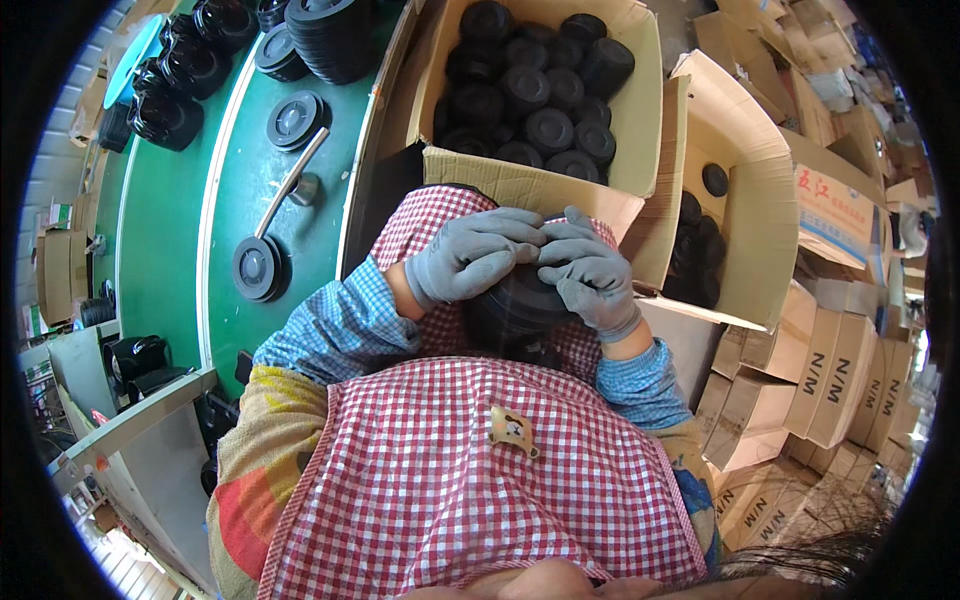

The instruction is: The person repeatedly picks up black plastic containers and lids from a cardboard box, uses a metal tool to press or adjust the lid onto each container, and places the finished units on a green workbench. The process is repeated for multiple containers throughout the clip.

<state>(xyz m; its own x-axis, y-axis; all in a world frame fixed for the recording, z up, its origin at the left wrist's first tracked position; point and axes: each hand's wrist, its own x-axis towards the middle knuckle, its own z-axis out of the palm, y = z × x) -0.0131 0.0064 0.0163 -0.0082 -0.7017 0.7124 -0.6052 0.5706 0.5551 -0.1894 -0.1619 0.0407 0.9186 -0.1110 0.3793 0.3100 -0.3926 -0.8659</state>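
A black round plastic part (pixel 515 305) rests at my lap, against the red-and-white checked apron. Both my hands wear grey gloves and curl over its far edge. My left hand (pixel 472 258) is closed on its left side, thumb and fingers bent together at the top. From the right, my right hand (pixel 592 275) grips it with bent fingers, and the fingertips of both hands nearly meet. What lies under the fingers is hidden. On the green table at my left lie two black discs, an upper one (pixel 296 120) and a lower one (pixel 257 268).
Beyond my hands stands a cardboard box (pixel 530 190) of black round parts. A second box (pixel 745 150), holding fewer, is at its right. A wooden stick (pixel 290 183), stacked black discs (pixel 328 40) and shiny black parts (pixel 165 110) occupy the green table (pixel 165 220). Stacked cartons (pixel 830 375) stand at right.
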